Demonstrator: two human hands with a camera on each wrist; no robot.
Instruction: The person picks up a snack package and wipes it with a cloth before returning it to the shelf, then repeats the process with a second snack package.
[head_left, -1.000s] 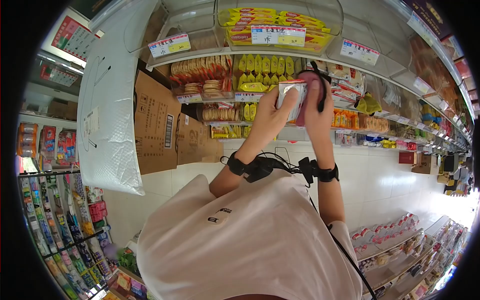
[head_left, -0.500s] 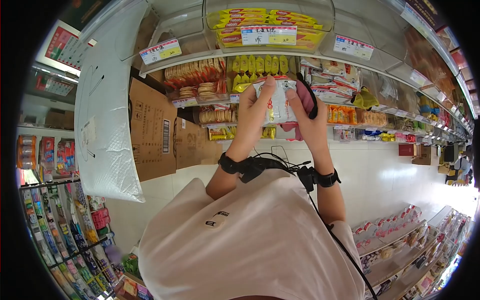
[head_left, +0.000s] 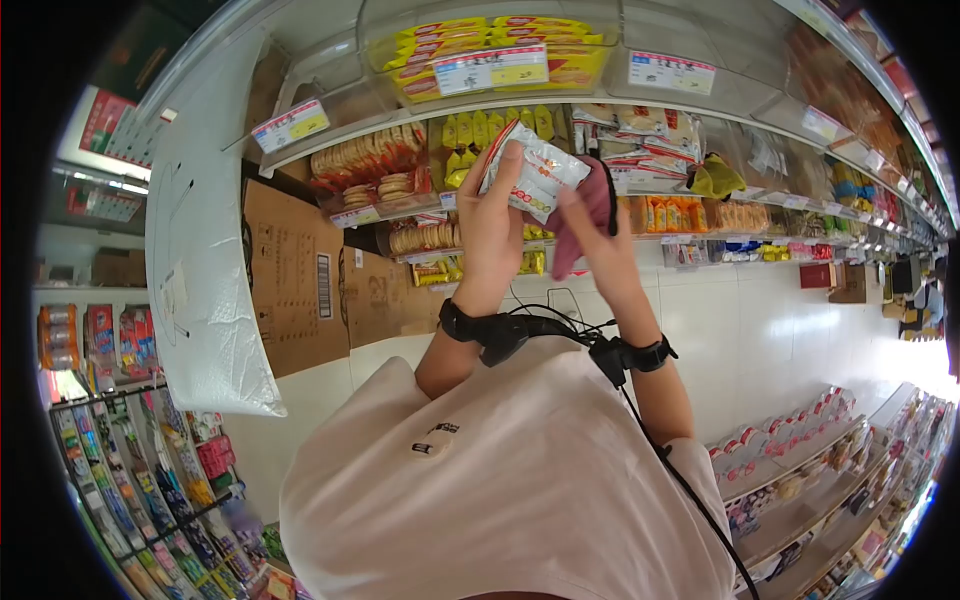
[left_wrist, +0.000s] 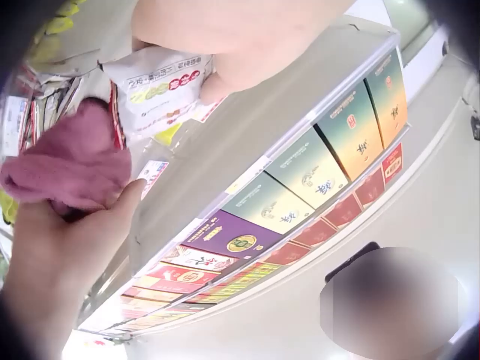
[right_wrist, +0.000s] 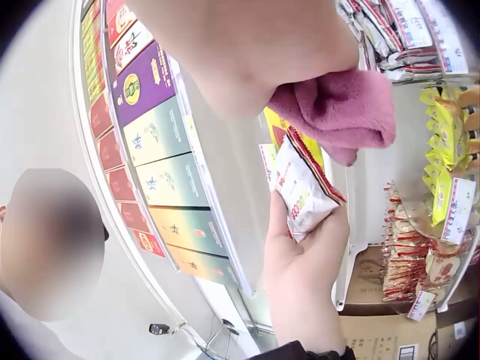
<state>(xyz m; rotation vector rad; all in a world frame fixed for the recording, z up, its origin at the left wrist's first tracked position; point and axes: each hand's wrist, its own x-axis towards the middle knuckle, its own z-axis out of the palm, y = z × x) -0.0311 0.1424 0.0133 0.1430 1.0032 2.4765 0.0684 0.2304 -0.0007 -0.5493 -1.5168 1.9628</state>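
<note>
My left hand (head_left: 490, 232) grips a white snack packet (head_left: 537, 176) with a red edge, the thumb lying over its face. In the left wrist view the packet (left_wrist: 161, 91) shows a row of coloured round print. A mauve cloth (head_left: 580, 232) with a dark edge is bunched in my right hand (head_left: 612, 262), just right of the packet. From the right wrist, folds of the cloth (right_wrist: 341, 112) stick out from under the fingers, close above the packet (right_wrist: 300, 187). Both hands are raised in front of the snack shelves.
Yellow wafer packs (head_left: 490, 45) fill an upper bin. Round crackers (head_left: 368, 158) and white packets (head_left: 640, 140) stand in bins below. A yellow cloth-like item (head_left: 716, 177) hangs at the shelf edge. On the left are cardboard boxes (head_left: 295, 265) and a silvery padded sheet (head_left: 205, 270).
The packet has come out from behind my left fingers and now tilts, its printed face showing. My right hand has drawn off the packet to the right and down with the cloth.
</note>
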